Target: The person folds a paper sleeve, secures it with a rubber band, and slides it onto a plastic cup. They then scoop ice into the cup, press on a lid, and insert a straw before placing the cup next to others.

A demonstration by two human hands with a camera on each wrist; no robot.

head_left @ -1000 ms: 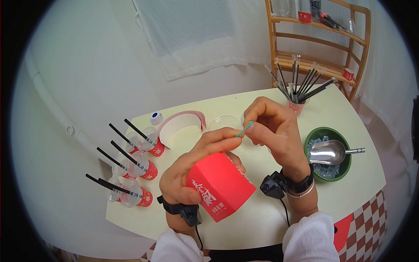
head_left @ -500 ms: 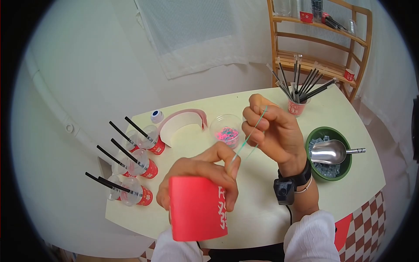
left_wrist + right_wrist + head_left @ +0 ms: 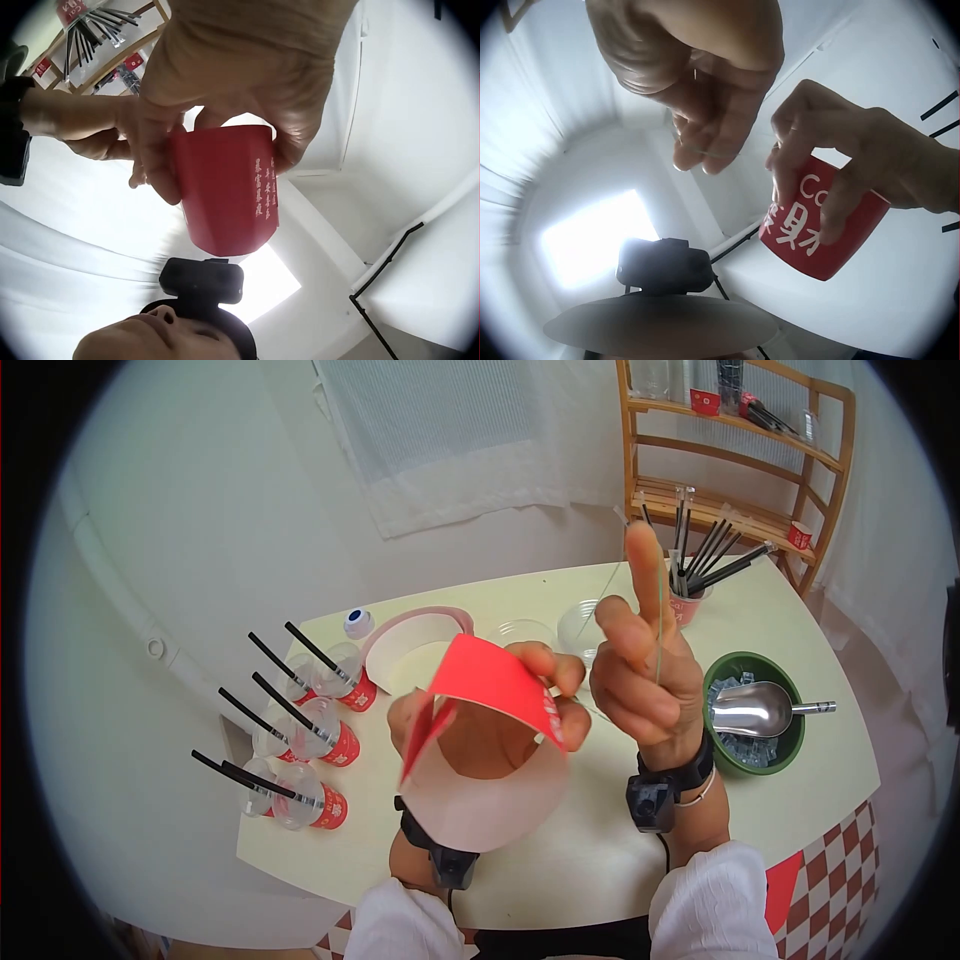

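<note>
My left hand (image 3: 490,740) grips a red paper sleeve (image 3: 490,672), tilted so that its pale inner side shows; part of the hand is seen through its opening. Beside it, my right hand (image 3: 650,665) is raised with the index finger straight up and the other fingers bent, holding a thin green band (image 3: 659,630) stretched about the fingers. A strand runs towards the left fingertips. The left wrist view shows the left hand (image 3: 247,71) around the sleeve (image 3: 225,187). In the right wrist view, the sleeve (image 3: 847,240) bears white lettering.
Several lidded cups (image 3: 330,745) with black straws stand at the left. Behind are a curved pale strip (image 3: 400,640) and a clear bowl (image 3: 520,630). At the right are a straw cup (image 3: 685,608) and a green ice bowl (image 3: 795,745) with a metal scoop (image 3: 755,710).
The left hand has turned the red sleeve, bringing its open end and inner side into view. The right index finger has straightened upwards, and the band is now spread wider around the right fingers.
</note>
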